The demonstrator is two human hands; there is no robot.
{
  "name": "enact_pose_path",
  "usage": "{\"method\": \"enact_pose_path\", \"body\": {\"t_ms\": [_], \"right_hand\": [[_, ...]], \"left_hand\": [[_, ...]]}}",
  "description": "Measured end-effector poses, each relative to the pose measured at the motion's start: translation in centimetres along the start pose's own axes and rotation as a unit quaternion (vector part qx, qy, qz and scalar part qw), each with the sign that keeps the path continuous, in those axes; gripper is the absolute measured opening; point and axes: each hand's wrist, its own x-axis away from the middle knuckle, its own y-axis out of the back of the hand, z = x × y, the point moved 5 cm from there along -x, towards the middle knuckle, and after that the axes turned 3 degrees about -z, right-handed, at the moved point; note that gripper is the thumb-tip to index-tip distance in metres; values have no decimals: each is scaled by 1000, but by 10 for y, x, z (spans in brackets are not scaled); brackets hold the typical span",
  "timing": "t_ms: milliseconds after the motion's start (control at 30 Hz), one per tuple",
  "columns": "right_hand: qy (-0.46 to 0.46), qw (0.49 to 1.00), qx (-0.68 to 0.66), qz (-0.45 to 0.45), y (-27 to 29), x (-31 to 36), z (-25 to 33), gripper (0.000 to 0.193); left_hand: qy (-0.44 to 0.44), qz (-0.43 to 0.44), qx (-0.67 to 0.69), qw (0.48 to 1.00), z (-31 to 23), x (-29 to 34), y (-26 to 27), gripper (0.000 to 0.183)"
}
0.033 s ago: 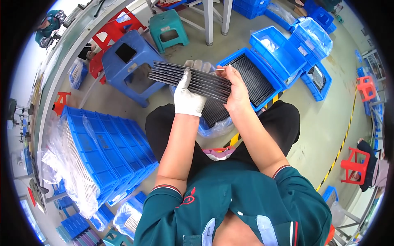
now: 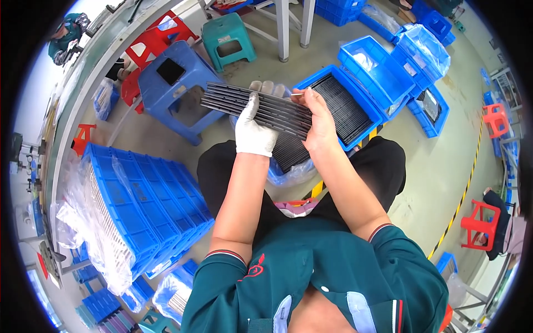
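Observation:
My left hand (image 2: 254, 130), in a white glove, grips a flat row of several slim black rods (image 2: 283, 114) with its thumb across the top. The rods lie side by side, tilted down toward the right. My bare right hand (image 2: 321, 122) is closed at their right end, its palm against the rods. A thin pale stick-like piece (image 2: 298, 95) sticks out from its fingertips; its kind is unclear. Below the hands, more black rods (image 2: 290, 152) lie in a plastic-lined container, partly hidden. Just beyond, a blue crate (image 2: 366, 135) holds many similar rods.
Blue crates (image 2: 383, 83) stand stacked at the far right, one under clear plastic (image 2: 425, 49). A blue stool (image 2: 177, 83) and a green stool (image 2: 227, 39) are at the far left. Tall blue crates (image 2: 150, 200) rise beside my left arm. Another person (image 2: 66, 36) is at the upper left.

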Motion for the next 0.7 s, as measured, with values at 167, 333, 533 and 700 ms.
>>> {"method": "enact_pose_path", "body": {"t_ms": [167, 333, 533, 700], "right_hand": [[-7, 1000, 12, 22, -15, -3, 2, 15], [73, 984, 158, 39, -13, -25, 41, 15], [107, 943, 294, 110, -11, -44, 73, 20], [5, 921, 365, 136, -4, -44, 52, 19]], "left_hand": [[0, -36, -31, 999, -11, -11, -6, 21], [8, 4, -42, 999, -34, -30, -22, 20], [13, 16, -26, 999, -47, -47, -11, 22], [13, -2, -9, 1000, -48, -41, 0, 29]]}}
